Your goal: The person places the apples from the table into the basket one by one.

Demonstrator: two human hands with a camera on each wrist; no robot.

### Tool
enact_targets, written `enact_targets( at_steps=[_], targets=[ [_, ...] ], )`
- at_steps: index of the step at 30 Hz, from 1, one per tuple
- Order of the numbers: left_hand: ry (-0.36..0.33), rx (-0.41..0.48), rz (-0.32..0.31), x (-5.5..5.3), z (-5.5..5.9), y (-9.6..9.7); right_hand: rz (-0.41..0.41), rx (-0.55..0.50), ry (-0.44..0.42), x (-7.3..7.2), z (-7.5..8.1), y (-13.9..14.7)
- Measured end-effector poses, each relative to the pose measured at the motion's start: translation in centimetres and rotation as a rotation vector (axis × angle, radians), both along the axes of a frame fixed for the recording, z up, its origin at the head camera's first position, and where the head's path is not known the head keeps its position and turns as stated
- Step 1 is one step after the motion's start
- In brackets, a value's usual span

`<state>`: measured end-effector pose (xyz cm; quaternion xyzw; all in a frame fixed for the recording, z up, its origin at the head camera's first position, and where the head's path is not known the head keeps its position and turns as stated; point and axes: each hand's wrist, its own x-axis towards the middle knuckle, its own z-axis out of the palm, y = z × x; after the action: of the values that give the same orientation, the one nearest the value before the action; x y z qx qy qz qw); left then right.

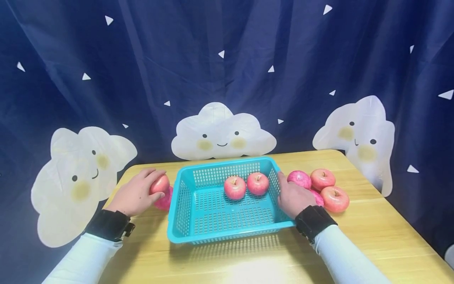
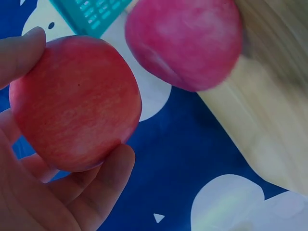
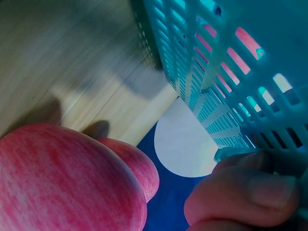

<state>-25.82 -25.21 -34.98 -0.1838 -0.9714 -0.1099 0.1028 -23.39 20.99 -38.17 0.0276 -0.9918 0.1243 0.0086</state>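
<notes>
My left hand (image 1: pixel 133 195) grips a red apple (image 1: pixel 160 184), left of the turquoise plastic basket (image 1: pixel 230 232). The left wrist view shows thumb and fingers around this apple (image 2: pixel 77 103). Close beside it is a deeper pink apple (image 1: pixel 164 201), partly hidden by the hand and basket. Two red apples (image 1: pixel 235 188) lie inside the basket, toward its right half. On the basket's right side, my right hand (image 1: pixel 297 197) holds the rim, thumb inward; in the right wrist view its curled fingers (image 3: pixel 240 195) meet the basket edge.
Right of the basket, several apples sit grouped: a dark pink one (image 1: pixel 299 179), two lighter ones, and another partly behind my right hand. All stand on a wooden table (image 1: pixel 156 252). A dark blue curtain (image 1: pixel 248 86) with cloud faces hangs behind it.
</notes>
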Motion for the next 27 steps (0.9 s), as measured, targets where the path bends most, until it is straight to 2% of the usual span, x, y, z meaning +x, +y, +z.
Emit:
enact_targets(
  at_steps=[9,18,27],
  targets=[
    [0.024,-0.006,-0.025,-0.1,0.7,1.1,-0.002,-0.015,-0.012,0.1,0.1,0.0],
    [-0.006,-0.025,-0.036,0.0,1.5,2.5,-0.011,0.002,-0.015,0.0,0.0,0.0],
    [-0.005,-0.046,-0.064,-0.7,1.5,3.8,-0.024,-0.009,-0.034,0.0,0.0,-0.1]
  ],
)
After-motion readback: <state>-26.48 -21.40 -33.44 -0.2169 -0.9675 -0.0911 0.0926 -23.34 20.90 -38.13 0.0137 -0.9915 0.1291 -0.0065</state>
